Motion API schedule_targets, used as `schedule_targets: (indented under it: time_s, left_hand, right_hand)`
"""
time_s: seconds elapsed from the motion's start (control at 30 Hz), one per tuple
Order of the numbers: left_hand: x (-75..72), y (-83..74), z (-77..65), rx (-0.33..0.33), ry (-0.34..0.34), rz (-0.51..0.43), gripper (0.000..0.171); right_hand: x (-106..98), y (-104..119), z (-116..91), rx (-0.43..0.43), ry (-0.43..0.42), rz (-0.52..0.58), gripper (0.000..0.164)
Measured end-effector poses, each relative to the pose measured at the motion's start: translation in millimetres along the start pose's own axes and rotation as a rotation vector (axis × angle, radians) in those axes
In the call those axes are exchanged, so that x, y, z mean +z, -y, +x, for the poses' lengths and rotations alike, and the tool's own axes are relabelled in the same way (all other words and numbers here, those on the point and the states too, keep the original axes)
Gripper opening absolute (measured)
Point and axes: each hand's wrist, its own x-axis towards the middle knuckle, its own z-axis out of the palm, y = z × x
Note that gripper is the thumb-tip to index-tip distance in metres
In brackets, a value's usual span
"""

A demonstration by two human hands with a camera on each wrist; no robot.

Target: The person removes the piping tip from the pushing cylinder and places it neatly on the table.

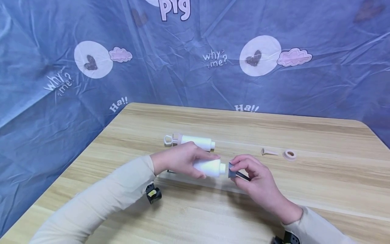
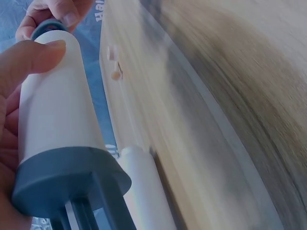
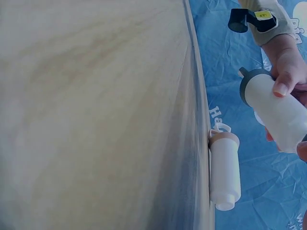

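My left hand [image 1: 186,160] grips the white barrel of a large syringe [image 1: 211,168], thumb on the near side. In the left wrist view its dark grey collar [image 2: 72,167] and plunger frame sit at the rear end. The narrow white neck [image 1: 222,168] points right, towards my right hand [image 1: 260,179]. Those fingers pinch a dark grey ring cap [image 1: 232,170], from which a thin dark nozzle [image 1: 243,176] extends back under the palm. Neck and cap face each other in line, a narrow gap between them in the head view.
Just behind my left hand lies a second white syringe [image 1: 196,142] with a pink collar and a looped plunger handle. Farther right on the wooden table [image 1: 320,176] are a small pink nozzle [image 1: 269,152] and a pink ring cap [image 1: 289,155]. A blue printed cloth [image 1: 182,78] hangs behind.
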Motion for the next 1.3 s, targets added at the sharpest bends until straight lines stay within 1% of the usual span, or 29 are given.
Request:
schedule_targets:
  time_s: [0.13, 0.37, 0.5, 0.73, 0.93, 1.23, 1.3]
  left_hand:
    - [0.7, 5.7, -3.1, -0.002, -0.006, 0.051, 0.057]
    - [3.1, 16.9, -8.2, -0.039, -0.018, 0.089, 0.058]
    - [5.4, 22.9, -10.5, -0.072, -0.016, 0.089, 0.059]
    - [11.8, 31.5, -13.9, -0.08, -0.027, 0.104, 0.058]
    - [18.9, 37.3, -13.4, -0.11, -0.004, 0.101, 0.06]
    - [23.4, 38.5, -12.4, -0.147, 0.036, 0.103, 0.063]
    - [24.6, 39.2, -12.6, -0.147, 0.038, 0.111, 0.063]
  right_hand:
    - [-1, 0, 0, 0.034, -0.012, 0.01, 0.036]
    - [0, -1, -1, 0.013, -0.041, 0.146, 0.042]
    - [-2, 0, -1, 0.036, -0.047, 0.136, 0.043]
    - [-2, 0, -1, 0.039, -0.053, 0.141, 0.042]
    - [-3, -1, -1, 0.048, -0.064, 0.131, 0.042]
    - [-4, -3, -1, 0.041, -0.062, 0.141, 0.042]
    - [-4, -4, -1, 0.039, -0.06, 0.143, 0.042]
